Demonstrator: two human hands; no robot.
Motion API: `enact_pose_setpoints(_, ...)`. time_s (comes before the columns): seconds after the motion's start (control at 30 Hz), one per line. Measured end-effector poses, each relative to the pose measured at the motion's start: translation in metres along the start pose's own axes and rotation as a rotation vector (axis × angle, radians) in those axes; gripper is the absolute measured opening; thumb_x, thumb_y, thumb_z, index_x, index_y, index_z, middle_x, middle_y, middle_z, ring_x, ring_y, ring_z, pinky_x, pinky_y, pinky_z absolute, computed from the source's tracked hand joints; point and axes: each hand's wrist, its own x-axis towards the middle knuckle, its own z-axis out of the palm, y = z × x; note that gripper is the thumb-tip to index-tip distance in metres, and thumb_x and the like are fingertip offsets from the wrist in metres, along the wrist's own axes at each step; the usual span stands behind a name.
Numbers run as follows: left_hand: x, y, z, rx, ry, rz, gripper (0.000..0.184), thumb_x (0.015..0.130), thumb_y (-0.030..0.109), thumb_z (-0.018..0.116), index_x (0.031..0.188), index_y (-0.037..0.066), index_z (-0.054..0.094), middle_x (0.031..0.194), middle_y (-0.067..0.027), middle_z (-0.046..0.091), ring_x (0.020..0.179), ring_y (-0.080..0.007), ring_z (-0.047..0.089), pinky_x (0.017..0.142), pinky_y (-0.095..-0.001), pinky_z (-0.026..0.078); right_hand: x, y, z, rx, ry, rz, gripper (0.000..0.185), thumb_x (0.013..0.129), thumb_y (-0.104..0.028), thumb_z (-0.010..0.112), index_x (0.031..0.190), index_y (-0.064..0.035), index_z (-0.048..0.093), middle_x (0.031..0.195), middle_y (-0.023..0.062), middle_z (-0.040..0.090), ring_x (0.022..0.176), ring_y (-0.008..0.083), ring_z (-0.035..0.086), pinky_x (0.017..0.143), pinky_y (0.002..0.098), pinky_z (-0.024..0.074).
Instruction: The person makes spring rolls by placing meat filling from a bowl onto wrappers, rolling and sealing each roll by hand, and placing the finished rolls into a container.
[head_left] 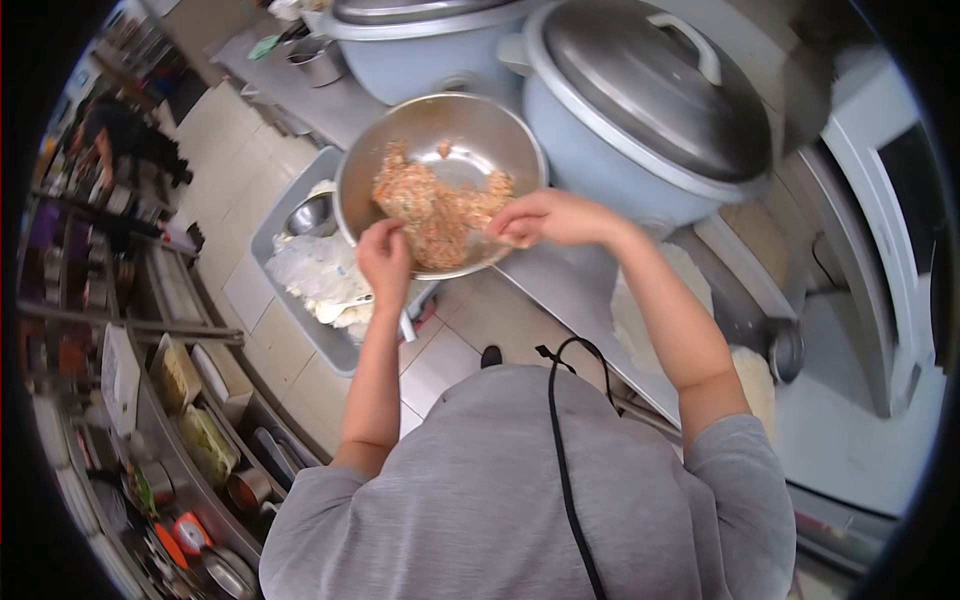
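Observation:
A wide steel bowl [487,130] holds a clumped orange-and-white minced mixture [430,205] with green flecks. My left hand [385,258] is over the bowl's near left rim, its curled fingertips at the edge of the mixture. Whether those fingers grip the rim or something small is hidden. At the right side of the bowl, my right hand [545,218] is closed in a pinch, with a bit of the mixture showing at its fingertips.
A grey tub [275,255] with white sheeting and a small metal bowl [313,214] stands below left. Two large lidded cookers [600,120] occupy the counter behind the steel bowl. Shelves with containers [207,445] line the left. A person [125,140] is at far left.

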Motion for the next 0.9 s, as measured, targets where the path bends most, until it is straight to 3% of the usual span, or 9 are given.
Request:
enact_pose_setpoints(0.03,0.002,0.003,0.001,-0.180,-0.016,-0.086,0.012,0.078,0.001,0.055,0.083,0.003,0.066,0.080,-0.0079,0.064,0.077,-0.0184,0.060,0.074,-0.0307,0.045,-0.025,0.013,-0.006,0.093,0.116,0.051,0.022,0.088,-0.010,0.053,0.107,-0.0019,0.062,0.095,0.0047,0.064,0.084,0.0123,0.059,0.073,0.0269,0.0488)
enact_pose_setpoints(0.1,0.003,0.022,-0.002,-0.206,-0.038,-0.194,0.015,0.080,-0.001,0.052,0.088,0.000,0.065,0.082,-0.0087,0.063,0.079,-0.0162,0.059,0.076,-0.0271,0.045,-0.084,0.044,-0.019,0.130,0.326,0.165,0.019,0.086,-0.008,0.054,0.101,-0.0010,0.063,0.092,0.0058,0.064,0.079,0.0132,0.060,0.070,0.0268,0.0488)
enact_pose_setpoints(0.23,-0.008,0.072,0.030,-0.206,-0.159,0.008,0.018,0.078,-0.002,0.052,0.091,0.000,0.064,0.084,-0.0086,0.063,0.082,-0.0169,0.058,0.076,-0.0282,0.044,-0.198,0.094,-0.011,0.122,0.750,0.390,0.012,0.079,-0.002,0.059,0.090,-0.0001,0.065,0.092,0.0064,0.064,0.069,0.0143,0.060,0.067,0.0263,0.0484)
enact_pose_setpoints(0.27,-0.020,0.091,0.046,-0.270,-0.278,0.060,0.019,0.077,-0.002,0.052,0.091,0.000,0.064,0.086,-0.0094,0.063,0.084,-0.0192,0.059,0.078,-0.0300,0.045,-0.213,0.120,0.001,0.128,0.773,0.403,0.012,0.079,-0.002,0.059,0.090,-0.0001,0.065,0.092,0.0064,0.064,0.069,0.0143,0.060,0.067,0.0263,0.0484)
enact_pose_setpoints(0.37,-0.060,0.139,0.101,-0.414,-0.634,0.248,0.022,0.073,-0.002,0.053,0.093,0.000,0.063,0.094,-0.0126,0.064,0.092,-0.0274,0.059,0.083,-0.0353,0.046,-0.232,0.200,0.049,0.070,0.970,0.416,0.014,0.074,0.000,0.063,0.087,-0.0021,0.067,0.089,0.0069,0.064,0.075,0.0162,0.061,0.071,0.0268,0.0483)
enact_pose_setpoints(0.4,-0.075,0.146,0.121,-0.370,-0.751,0.380,0.021,0.077,0.000,0.057,0.096,0.002,0.064,0.098,-0.0129,0.064,0.093,-0.0261,0.060,0.085,-0.0330,0.045,-0.230,0.209,0.067,-0.024,1.013,0.418,0.016,0.072,-0.001,0.065,0.088,-0.0038,0.068,0.089,0.0069,0.063,0.078,0.0187,0.061,0.073,0.0277,0.0482)
enact_pose_setpoints(0.53,-0.133,0.171,0.192,-0.405,-0.929,0.453,0.024,0.074,0.004,0.062,0.098,0.001,0.064,0.101,-0.0147,0.064,0.098,-0.0321,0.058,0.086,-0.0372,0.046,-0.250,0.211,0.084,-0.361,1.250,0.329,0.021,0.068,-0.007,0.068,0.089,-0.0080,0.068,0.091,0.0060,0.062,0.089,0.0240,0.058,0.077,0.0309,0.0479)
enact_pose_setpoints(0.73,-0.177,0.184,0.245,-0.410,-1.053,0.665,0.019,0.072,0.007,0.066,0.091,0.001,0.067,0.094,-0.0141,0.065,0.089,-0.0307,0.060,0.080,-0.0374,0.049,-0.239,0.257,0.121,-0.678,1.174,0.311,0.019,0.073,-0.013,0.066,0.091,-0.0066,0.068,0.095,0.0064,0.065,0.087,0.0257,0.058,0.077,0.0311,0.0478)
enact_pose_setpoints(0.9,-0.175,0.169,0.243,-0.380,-1.039,0.768,0.022,0.069,0.010,0.070,0.088,0.001,0.067,0.093,-0.0126,0.065,0.088,-0.0291,0.060,0.078,-0.0374,0.050,-0.256,0.240,0.119,-0.565,1.085,0.358,0.036,0.070,-0.023,0.070,0.102,-0.0086,0.065,0.108,0.0067,0.060,0.100,0.0257,0.053,0.086,0.0357,0.0432)
